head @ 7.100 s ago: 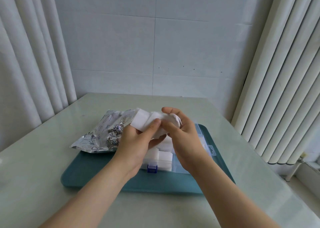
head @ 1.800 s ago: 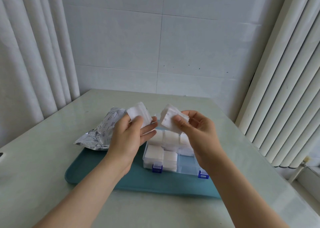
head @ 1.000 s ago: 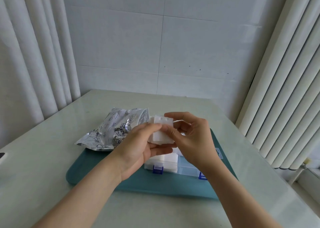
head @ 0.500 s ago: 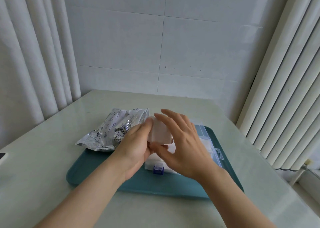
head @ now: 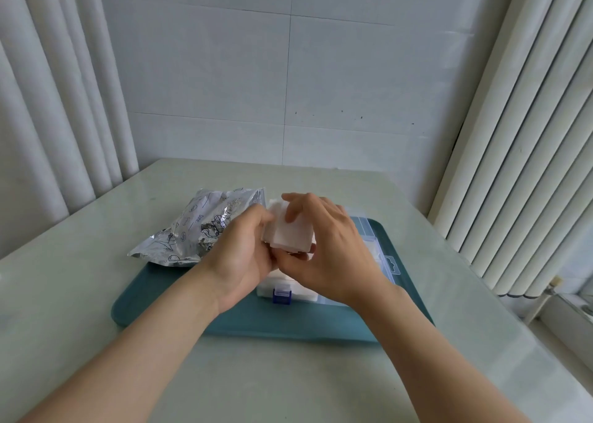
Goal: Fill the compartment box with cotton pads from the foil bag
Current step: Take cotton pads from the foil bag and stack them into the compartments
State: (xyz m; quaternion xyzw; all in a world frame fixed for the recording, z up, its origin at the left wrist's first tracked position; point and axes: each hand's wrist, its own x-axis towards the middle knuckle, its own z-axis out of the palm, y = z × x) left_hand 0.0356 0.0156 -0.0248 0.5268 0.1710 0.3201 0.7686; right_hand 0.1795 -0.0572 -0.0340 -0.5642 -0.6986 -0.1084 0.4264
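A stack of white cotton pads [head: 290, 234] is held in the air between both hands, above the clear compartment box [head: 373, 243]. My left hand [head: 239, 255] grips the stack's left side. My right hand [head: 327, 252] curls over its top and right side, thumb under it. The box lies on the teal tray [head: 179, 307], mostly hidden by my hands; white pads fill its near-left cells by a blue latch [head: 281, 295]. The crumpled silver foil bag [head: 200, 230] lies at the tray's back left, partly on the table.
The tray sits on a pale glossy table [head: 80, 262] whose right edge falls off toward the floor. White curtains [head: 48, 101] hang at the left, and more hang at the right. A tiled wall stands behind the table.
Two separate small stacks, one in each hand, were brought together into one stack. My right hand has closed over it, and the joined stack now sits slightly lower over the box.
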